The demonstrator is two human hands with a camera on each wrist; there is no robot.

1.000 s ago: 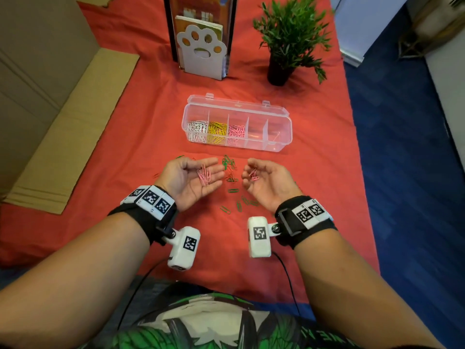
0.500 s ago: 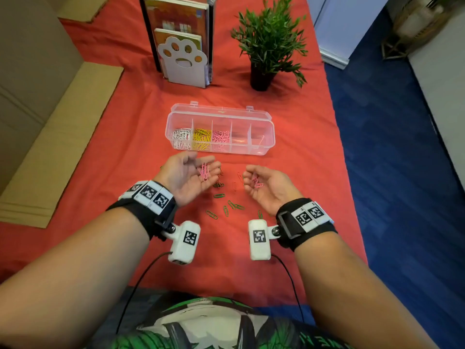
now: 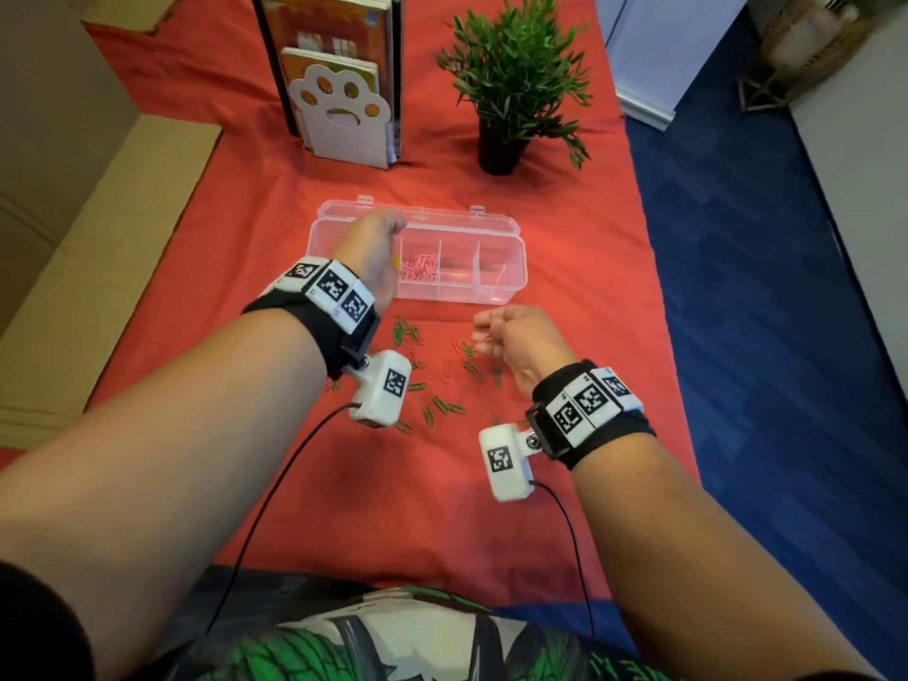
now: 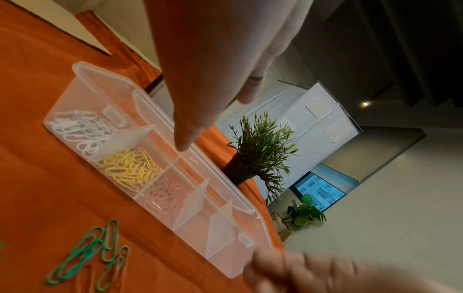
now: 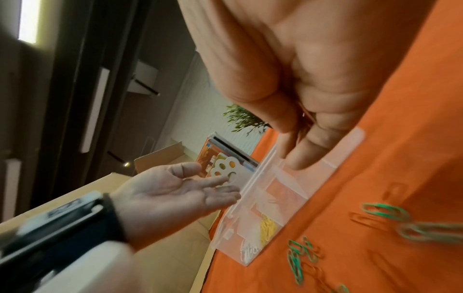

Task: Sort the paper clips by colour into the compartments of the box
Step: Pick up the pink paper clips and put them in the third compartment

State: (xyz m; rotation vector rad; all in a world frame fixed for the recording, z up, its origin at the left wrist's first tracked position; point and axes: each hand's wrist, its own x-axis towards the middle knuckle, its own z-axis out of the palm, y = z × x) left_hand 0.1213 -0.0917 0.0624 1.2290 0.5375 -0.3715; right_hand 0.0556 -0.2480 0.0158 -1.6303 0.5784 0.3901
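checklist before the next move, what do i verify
1. Box lid open: ok, it lies folded back.
2. Left hand emptied: ok, the palm is open above the box with nothing in it.
3. Right hand has its load: ok, its fingers are curled round the held clips; their colour: cannot tell.
4. Pink clips in one compartment only: ok, third from the left, beside the yellow clips.
5. Free compartment for the next colour: ok, the one next to pink looks empty.
6. Cloth cleared: not ok, green clips lie loose in front of the box.
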